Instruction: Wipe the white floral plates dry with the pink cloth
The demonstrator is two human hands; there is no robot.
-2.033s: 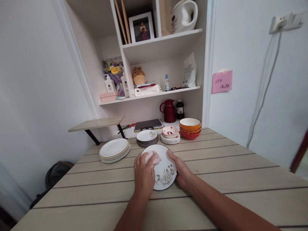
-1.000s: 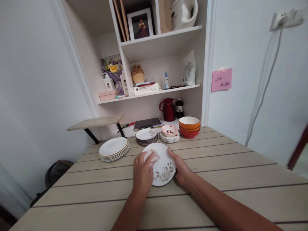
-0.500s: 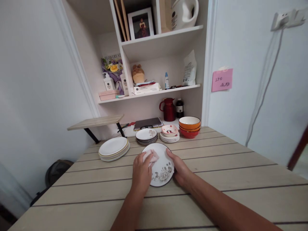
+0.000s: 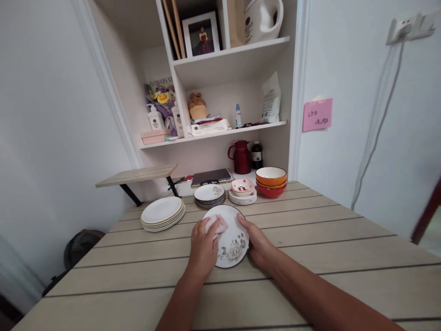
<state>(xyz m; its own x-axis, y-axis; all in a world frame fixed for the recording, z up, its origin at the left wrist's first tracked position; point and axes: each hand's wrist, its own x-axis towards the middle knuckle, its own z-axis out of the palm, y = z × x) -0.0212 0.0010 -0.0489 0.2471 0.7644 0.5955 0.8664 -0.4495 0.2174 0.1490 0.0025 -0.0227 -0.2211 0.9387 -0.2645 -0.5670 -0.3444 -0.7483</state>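
The left hand (image 4: 204, 246), fingers curled, presses a pale pink cloth (image 4: 220, 224) onto a floral plate (image 4: 234, 234); the right hand (image 4: 259, 243) clasps its rim over the counter (image 4: 317, 262). Wiping seems underway; whether the stacked plates (image 4: 208, 195) behind are wiped, I cannot tell.

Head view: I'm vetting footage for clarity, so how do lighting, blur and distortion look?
Head view: soft light, no harsh glare on the plate; the cord casts a faint shadow on the wall; the dark bag at left looks dim and soft; the table looks stretched toward the corners.
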